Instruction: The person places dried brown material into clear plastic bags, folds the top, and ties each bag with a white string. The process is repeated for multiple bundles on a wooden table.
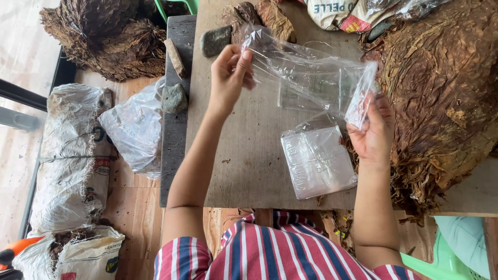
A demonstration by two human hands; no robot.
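The bag [311,72] I pinch is thin clear plastic, glossy and crinkled. The stack [317,161] near my bench's front edge is the same slick film. The bench [249,155] is bare matt wood; the leaves [441,88] at its right edge are dry, rough, brown.

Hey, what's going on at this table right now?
A person in a striped shirt holds a clear thin plastic bag stretched between the left hand and right hand above a bare wooden board. A flat stack of clear plastic bags lies below it, beside a big heap of dried brown leaves.
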